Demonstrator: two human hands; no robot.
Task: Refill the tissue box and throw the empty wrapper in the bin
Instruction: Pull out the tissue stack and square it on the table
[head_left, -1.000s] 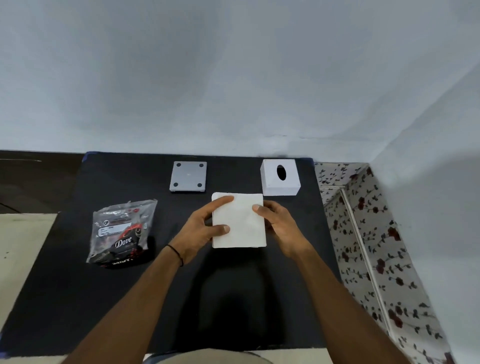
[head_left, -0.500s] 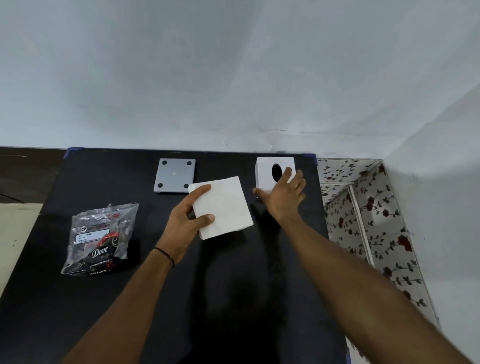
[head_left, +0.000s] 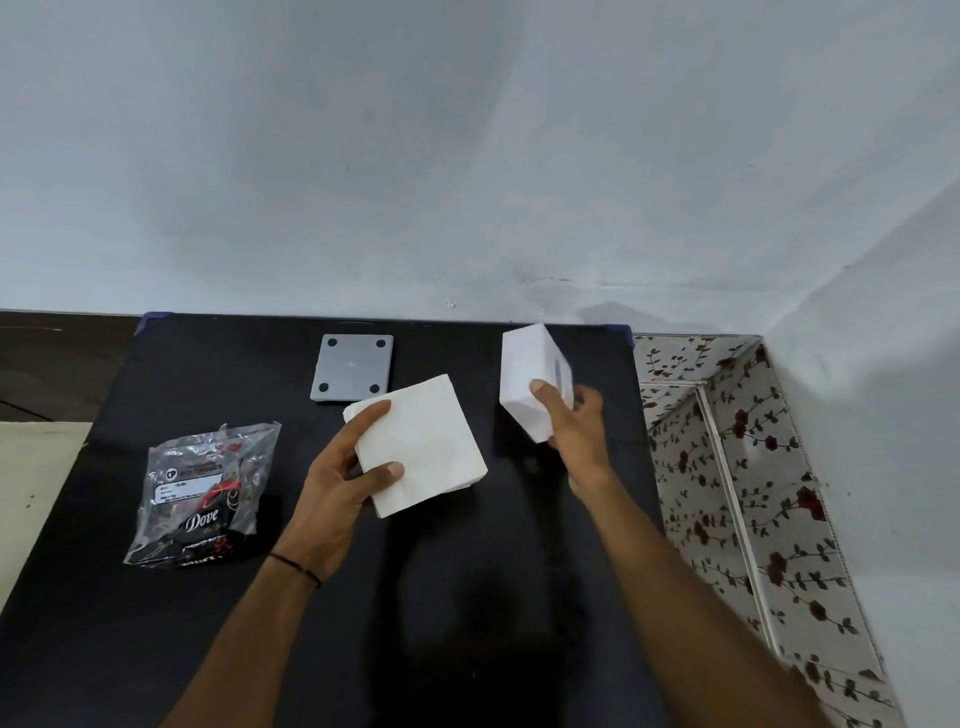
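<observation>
Holding now: I have the tissue stack (head_left: 421, 444) clamped in my left hand (head_left: 340, 486), thumb on its top face, index finger along its far-left edge, the rest curled beneath.
Right hand: my right hand (head_left: 574, 434) grips the tissue box (head_left: 530, 379), thumb pressed on the near face, other fingers wrapped round the far side; the box is tipped up, its oval slot turned toward those hidden fingers.
Gap: stack and box sit apart, the stack's right corner short of my right thumb.
Done so far: I judge the tissues are out of their wrapper (head_left: 200, 496), which lies flat on the black mat (head_left: 467, 623), well to the left of my left knuckles and untouched.
Base plate: a grey plate (head_left: 352, 368) with four dots rests just beyond my left fingertips; I take it for the box's bottom, already off.
Left to do: load the stack into the box, close it with the plate, then bin the wrapper.
Bin: none in view.
</observation>
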